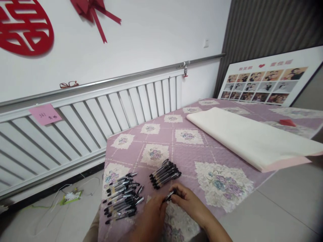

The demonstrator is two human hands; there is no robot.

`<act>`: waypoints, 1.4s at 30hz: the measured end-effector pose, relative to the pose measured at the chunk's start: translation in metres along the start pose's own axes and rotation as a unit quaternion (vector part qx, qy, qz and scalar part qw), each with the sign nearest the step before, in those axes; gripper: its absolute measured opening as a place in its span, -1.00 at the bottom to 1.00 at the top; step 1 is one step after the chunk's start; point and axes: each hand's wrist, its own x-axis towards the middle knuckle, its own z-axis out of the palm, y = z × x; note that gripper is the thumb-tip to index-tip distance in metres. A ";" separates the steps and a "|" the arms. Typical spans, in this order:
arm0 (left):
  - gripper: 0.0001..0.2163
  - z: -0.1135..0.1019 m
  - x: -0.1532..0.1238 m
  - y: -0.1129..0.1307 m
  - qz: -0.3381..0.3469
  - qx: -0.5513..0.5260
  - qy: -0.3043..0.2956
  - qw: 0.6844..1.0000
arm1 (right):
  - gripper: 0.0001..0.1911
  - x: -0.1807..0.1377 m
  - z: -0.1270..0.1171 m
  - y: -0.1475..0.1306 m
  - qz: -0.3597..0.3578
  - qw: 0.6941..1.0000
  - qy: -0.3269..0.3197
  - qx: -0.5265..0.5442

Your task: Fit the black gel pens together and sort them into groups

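A black pen (169,196) is held between my two hands, low over the near part of the table. My left hand (152,215) is closed round one end of it and hides most of its length. The thumb and fingers of my right hand (185,199) pinch its other end. Just beyond my hands lies a neat pile of several black-capped clear pens (165,174), side by side. To the left of my left hand is a looser spread of several similar pens (123,196), at mixed angles near the table's edge.
A purple flowered cloth covers the table (174,144). Folded cream and pink paper (242,134) lies at the right, near a small red piece (287,122). Behind stand a white radiator (101,117) with a pink note (45,114) and a photo board (264,80).
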 end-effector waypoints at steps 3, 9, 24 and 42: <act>-0.72 -0.005 -0.011 0.000 -0.029 -0.088 0.007 0.996 | -0.81 0.006 0.016 0.006 0.008 1.000 -0.001 0.015; -0.75 -0.006 -0.024 -0.015 -0.073 -0.125 0.018 0.989 | -0.78 0.014 0.043 0.023 0.015 0.998 0.006 -0.059; -0.74 -0.024 -0.028 -0.014 -0.137 -0.201 -0.030 0.969 | -0.69 0.018 0.029 0.013 0.074 0.980 0.139 0.120; -0.75 -0.041 -0.061 -0.039 -0.094 -0.092 -0.035 0.991 | -0.89 0.017 0.058 0.024 -0.123 0.925 0.075 -0.352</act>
